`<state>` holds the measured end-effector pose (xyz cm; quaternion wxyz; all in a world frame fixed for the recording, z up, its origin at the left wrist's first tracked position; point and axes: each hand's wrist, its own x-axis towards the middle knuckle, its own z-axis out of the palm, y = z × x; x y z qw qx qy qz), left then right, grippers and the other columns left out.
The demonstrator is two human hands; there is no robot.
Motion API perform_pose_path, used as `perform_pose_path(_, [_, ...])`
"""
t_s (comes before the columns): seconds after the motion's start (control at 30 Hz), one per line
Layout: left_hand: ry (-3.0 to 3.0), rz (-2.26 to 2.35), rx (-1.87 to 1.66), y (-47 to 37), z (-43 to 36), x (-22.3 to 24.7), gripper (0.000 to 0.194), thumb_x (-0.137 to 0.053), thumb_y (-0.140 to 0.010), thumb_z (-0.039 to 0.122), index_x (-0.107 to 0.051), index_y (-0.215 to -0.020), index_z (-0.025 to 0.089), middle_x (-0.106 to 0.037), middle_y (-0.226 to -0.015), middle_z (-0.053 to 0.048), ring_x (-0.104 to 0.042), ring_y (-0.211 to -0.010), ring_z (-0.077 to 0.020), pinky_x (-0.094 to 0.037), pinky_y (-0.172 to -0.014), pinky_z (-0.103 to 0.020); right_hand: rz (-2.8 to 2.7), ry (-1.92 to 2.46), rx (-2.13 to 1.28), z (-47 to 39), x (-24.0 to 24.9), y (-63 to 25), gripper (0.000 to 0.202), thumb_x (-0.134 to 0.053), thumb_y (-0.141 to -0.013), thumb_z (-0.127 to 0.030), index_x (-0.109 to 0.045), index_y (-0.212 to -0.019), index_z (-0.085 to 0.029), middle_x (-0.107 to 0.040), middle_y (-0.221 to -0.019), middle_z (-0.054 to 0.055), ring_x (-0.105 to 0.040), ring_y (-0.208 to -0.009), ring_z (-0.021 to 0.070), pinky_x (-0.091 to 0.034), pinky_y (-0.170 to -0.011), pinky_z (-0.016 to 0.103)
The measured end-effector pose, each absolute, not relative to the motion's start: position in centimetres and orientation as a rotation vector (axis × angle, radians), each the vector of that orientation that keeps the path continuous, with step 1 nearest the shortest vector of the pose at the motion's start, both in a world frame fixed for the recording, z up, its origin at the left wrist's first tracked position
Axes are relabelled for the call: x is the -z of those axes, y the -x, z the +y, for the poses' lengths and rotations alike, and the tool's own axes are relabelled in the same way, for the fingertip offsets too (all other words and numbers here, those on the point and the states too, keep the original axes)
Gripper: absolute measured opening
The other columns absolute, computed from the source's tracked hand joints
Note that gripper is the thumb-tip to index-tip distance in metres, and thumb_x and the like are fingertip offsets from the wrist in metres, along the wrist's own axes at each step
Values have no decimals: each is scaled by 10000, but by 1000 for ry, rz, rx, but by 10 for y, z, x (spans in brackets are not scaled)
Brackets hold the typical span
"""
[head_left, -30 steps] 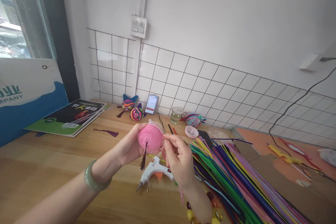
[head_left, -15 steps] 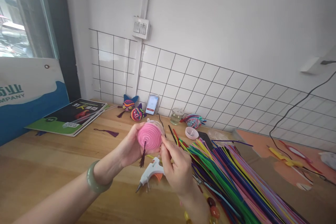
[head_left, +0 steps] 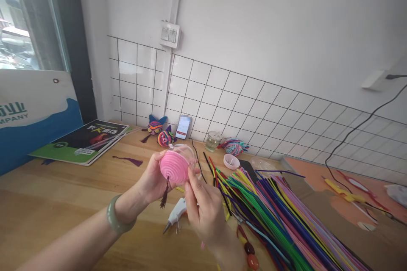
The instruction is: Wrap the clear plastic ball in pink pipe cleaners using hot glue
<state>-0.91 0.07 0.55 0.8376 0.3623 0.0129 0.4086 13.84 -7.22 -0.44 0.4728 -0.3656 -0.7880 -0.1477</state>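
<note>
My left hand [head_left: 152, 178] is closed round a clear plastic ball [head_left: 185, 150]. One half of this ball is covered by a coiled pink pipe cleaner [head_left: 174, 167]. From the coil's centre hangs a dark tassel [head_left: 164, 194]. At the ball's right edge, the thumb and forefinger of my right hand [head_left: 205, 207] pinch the pink pipe cleaner; a pink end [head_left: 202, 245] shows below that hand. Partly behind my right hand, a white glue gun [head_left: 176, 213] lies on the table, nozzle towards the lower left.
Bundles of coloured pipe cleaners [head_left: 273, 203] spread across the right. Behind stand two woven fish-like ornaments [head_left: 155, 125], a phone [head_left: 183, 127], a glass jar [head_left: 213, 141] and a pink dish [head_left: 231, 161]. Leftward lie a purple tassel [head_left: 130, 160] and a book [head_left: 79, 146]. Yellow-handled pliers [head_left: 345, 190] lie far right.
The ball has tilted, so its coiled side faces further left and more clear plastic shows. My right hand has shifted slightly left with it, covering more of the glue gun.
</note>
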Motion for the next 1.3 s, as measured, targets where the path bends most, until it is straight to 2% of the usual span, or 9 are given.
perform_pose_path(0.2, [-774,13,-877,10,0,-6,490,-629,-786,485,-635,-1154,161,-746,-1012,-94,-711,-950,-281,-547,-830,-364,-1925,855,375,-72,5,-137,601,-442,-961,-99,-263,-1535,-131,-702,-675,55,-593,-476,176,-428,-449,298])
perform_pose_path(0.4, [-766,145,-1000,1,-13,-18,392,-524,-939,466,-693,-1048,130,-747,-955,-97,-687,-882,-227,-527,-804,-310,-1783,948,170,-62,9,-146,546,-576,-932,-250,-438,-1444,-124,-621,-564,-26,-529,-435,131,-453,-454,256])
perform_pose_path(0.47, [-778,126,-985,-2,-17,-22,454,-465,-968,494,-677,-1130,127,-734,-1056,-121,-668,-973,-242,-506,-855,-322,-1704,987,-7,-56,12,-150,578,-626,-893,-274,-458,-1430,-140,-648,-600,-24,-548,-467,128,-480,-479,248])
perform_pose_path(0.63, [-839,115,-894,-3,-22,-22,594,-325,-973,609,-465,-1422,246,-647,-1296,-125,-599,-1165,-264,-465,-900,-361,-1403,991,-513,-44,15,-158,634,-689,-811,-291,-482,-1397,-167,-697,-730,12,-627,-583,152,-531,-543,262])
perform_pose_path(0.77, [-948,195,-870,-1,-23,-21,677,-336,-947,655,-299,-1519,294,-540,-1441,-139,-452,-1349,-295,-407,-995,-441,-1224,939,-831,-35,13,-170,622,-735,-790,-362,-501,-1339,-187,-575,-589,-69,-439,-392,80,-370,-365,189])
perform_pose_path(0.87, [-1014,303,-905,1,-24,-16,779,-415,-911,675,-198,-1556,296,-460,-1510,-158,-345,-1428,-322,-351,-1066,-520,-1160,879,-984,-29,11,-178,500,-738,-786,-428,-568,-1199,-205,-486,-513,-108,-345,-346,58,-295,-323,167])
perform_pose_path(1.03, [-1148,430,-1008,4,-23,-4,618,-505,-928,571,-385,-1486,332,-356,-1588,-86,-319,-1450,-304,-404,-1069,-491,-1120,862,-1057,-24,11,-180,347,-722,-782,-495,-605,-940,-209,-485,-520,-90,-370,-378,64,-355,-353,178])
perform_pose_path(1.17, [-1173,544,-1062,4,-21,-2,573,-536,-920,553,-467,-1434,309,-421,-1552,-77,-366,-1426,-290,-456,-1040,-436,-1122,883,-1054,-23,15,-180,372,-726,-774,-500,-603,-975,-211,-482,-520,-91,-360,-378,62,-309,-341,170])
perform_pose_path(1.3, [-1232,535,-1064,3,-20,-7,506,-512,-938,539,-554,-1360,264,-493,-1493,-101,-487,-1329,-296,-469,-1026,-428,-1159,891,-1038,-24,16,-180,428,-743,-774,-455,-595,-1090,-206,-463,-518,-103,-334,-374,57,-303,-348,174])
